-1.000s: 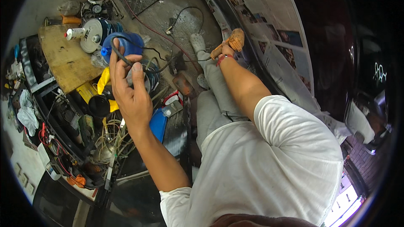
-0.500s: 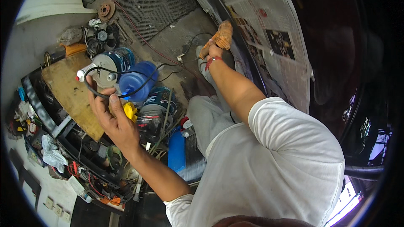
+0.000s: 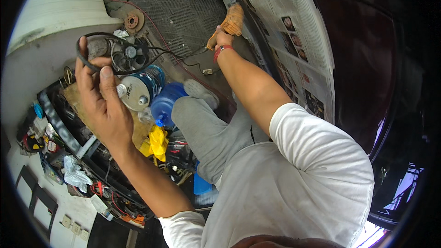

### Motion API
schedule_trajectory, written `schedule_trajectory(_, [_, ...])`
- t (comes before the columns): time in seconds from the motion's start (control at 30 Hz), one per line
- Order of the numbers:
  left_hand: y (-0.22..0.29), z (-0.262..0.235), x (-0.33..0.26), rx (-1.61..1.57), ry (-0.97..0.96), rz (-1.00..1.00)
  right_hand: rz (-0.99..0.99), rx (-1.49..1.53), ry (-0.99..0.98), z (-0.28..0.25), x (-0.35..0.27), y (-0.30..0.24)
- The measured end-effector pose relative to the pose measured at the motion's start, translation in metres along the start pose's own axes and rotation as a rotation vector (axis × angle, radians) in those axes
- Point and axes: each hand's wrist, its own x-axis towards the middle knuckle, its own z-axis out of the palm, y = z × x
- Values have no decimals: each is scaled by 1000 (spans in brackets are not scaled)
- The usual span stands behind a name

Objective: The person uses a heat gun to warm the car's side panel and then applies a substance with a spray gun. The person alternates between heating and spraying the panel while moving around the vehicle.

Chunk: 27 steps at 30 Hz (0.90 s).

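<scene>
My left hand (image 3: pixel 102 102) is raised in front of me, its fingers hooked around a thin black rubber loop (image 3: pixel 120 53) that trails off as a black cord. My right hand (image 3: pixel 223 38) reaches far ahead and presses an orange sanding pad (image 3: pixel 232 20) against the edge of a dark red car body panel (image 3: pixel 367 64). Newspaper sheets (image 3: pixel 294 32) are taped over the panel beside that hand. A red band sits on my right wrist. My grey-trousered leg (image 3: pixel 206 128) stretches out below.
Below the left hand lie a silver paint can (image 3: pixel 138 93), a blue jug (image 3: pixel 166 104), a yellow rag (image 3: pixel 158 141), a wooden board and a black bumper with loose wires. A rusty disc (image 3: pixel 133 20) rests on the grey mesh floor mat. A white body panel curves at upper left.
My left hand has lifted the black loop higher and further left. My head has turned, so the clutter slid down and the newspaper-covered panel came closer. The right hand stays on the pad.
</scene>
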Motion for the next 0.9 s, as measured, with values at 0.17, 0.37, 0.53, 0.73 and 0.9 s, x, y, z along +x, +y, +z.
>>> schedule_trajectory(0.17, [-38, 12, 68, -99, -61, 52, -134, 13, -18, 85, 11, -49])
schedule_trajectory(0.37, [-133, 15, 154, -127, -207, -20, -224, 30, 76, 207, 28, -116])
schedule_trajectory(0.53, [-239, 37, 243, -141, -403, -95, -404, 57, 126, 323, 45, -145])
schedule_trajectory(0.73, [-340, 57, 300, -193, -555, -181, -360, 189, 176, 438, 87, -194])
schedule_trajectory(0.9, [-407, 56, 306, -133, -645, -273, -396, 200, 162, 515, 97, -218])
